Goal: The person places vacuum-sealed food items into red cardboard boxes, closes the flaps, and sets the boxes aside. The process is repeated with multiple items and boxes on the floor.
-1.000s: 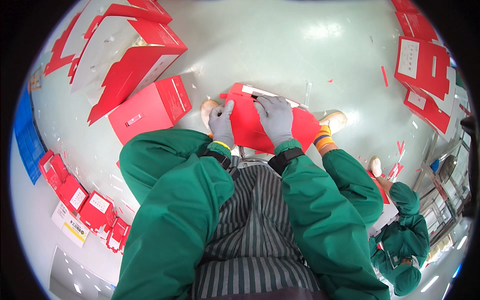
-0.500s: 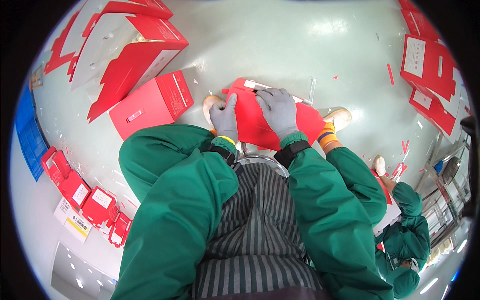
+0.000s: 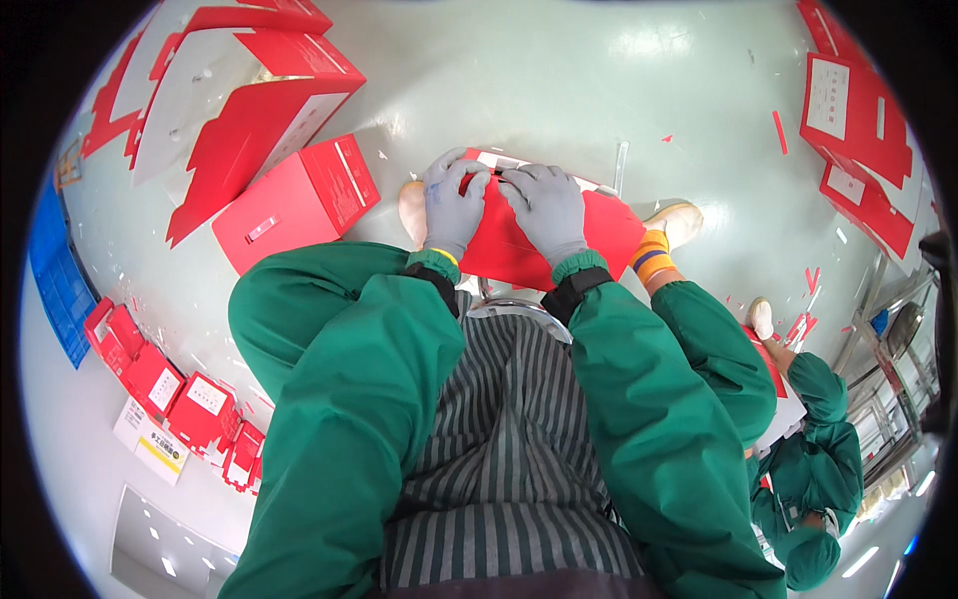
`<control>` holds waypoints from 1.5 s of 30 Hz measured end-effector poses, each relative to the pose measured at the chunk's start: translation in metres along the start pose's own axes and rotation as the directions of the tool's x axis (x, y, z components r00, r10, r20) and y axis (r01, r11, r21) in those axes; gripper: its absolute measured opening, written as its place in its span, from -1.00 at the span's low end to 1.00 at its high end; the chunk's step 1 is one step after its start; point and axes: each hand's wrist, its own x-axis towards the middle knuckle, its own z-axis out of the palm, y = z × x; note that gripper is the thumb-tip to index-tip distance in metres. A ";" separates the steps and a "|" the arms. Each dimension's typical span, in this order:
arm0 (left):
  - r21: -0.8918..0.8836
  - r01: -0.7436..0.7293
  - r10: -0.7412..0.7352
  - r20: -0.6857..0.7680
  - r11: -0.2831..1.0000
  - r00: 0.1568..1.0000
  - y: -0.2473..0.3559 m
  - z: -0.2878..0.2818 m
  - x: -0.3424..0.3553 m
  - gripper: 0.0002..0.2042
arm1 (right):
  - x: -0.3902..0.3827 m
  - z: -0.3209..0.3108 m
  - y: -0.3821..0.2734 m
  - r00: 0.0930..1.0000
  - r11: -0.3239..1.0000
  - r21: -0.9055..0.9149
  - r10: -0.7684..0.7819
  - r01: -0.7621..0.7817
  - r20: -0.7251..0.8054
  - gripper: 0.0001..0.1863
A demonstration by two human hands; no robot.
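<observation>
A red cardboard box [image 3: 607, 232] lies in front of me between my feet, with a white strip showing along its far edge. My left hand [image 3: 454, 208], in a grey glove, bends its fingers over the far left part of the box. Close beside it, my right hand [image 3: 552, 212], also gloved, has its fingers curled at the same far edge. The fingertips of both hands nearly meet at a dark gap there. What lies under the fingers is hidden.
A closed red box [image 3: 289, 205] stands to the left, beside large open red-and-white cartons [image 3: 249, 130]. More red cartons [image 3: 858, 130] are at the far right. Scraps litter the floor. A co-worker in green [image 3: 813, 474] sits at the lower right by a metal rack [image 3: 878, 349].
My left hand has moved forward and right, from the box's left side onto its far edge next to my right hand. The right hand's fingers have curled more.
</observation>
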 end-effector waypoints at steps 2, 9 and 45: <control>-0.021 0.004 -0.004 -0.004 1.000 1.000 -0.001 0.001 0.000 -0.88 | 0.000 0.001 0.002 1.000 0.999 0.031 0.027 -0.027 0.002 -0.78; 0.278 -0.020 0.067 -0.163 0.960 0.984 0.007 0.012 -0.009 -0.59 | -0.006 0.000 0.003 0.999 0.998 0.036 0.052 -0.052 0.009 -0.72; 0.374 0.075 -0.119 0.096 0.924 0.988 -0.002 0.008 -0.008 -0.24 | -0.055 -0.062 0.041 0.979 0.978 -0.030 0.205 -0.205 0.006 -0.68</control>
